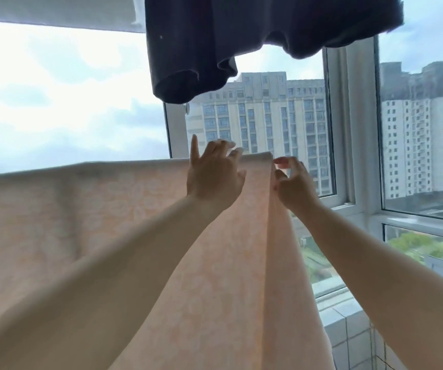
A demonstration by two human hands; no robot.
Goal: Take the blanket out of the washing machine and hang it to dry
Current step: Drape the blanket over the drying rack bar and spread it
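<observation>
The peach blanket (86, 209) with a faint pale pattern hangs draped over a line or rail that it hides, its top fold running level across the left and middle of the view. My left hand (213, 173) is raised in front of the blanket near its upper right end, fingers spread and loosely bent over the top fold. My right hand (292, 181) is just right of the blanket's right edge, its curled fingertips at that edge near the top corner. Whether it pinches the cloth cannot be told.
A dark navy garment (241, 36) hangs overhead, just above my hands. A white cloth (54, 12) hangs at the top left. Behind the blanket are a white window frame (348, 129) and glass with tall buildings outside. A tiled sill (348, 321) lies at the lower right.
</observation>
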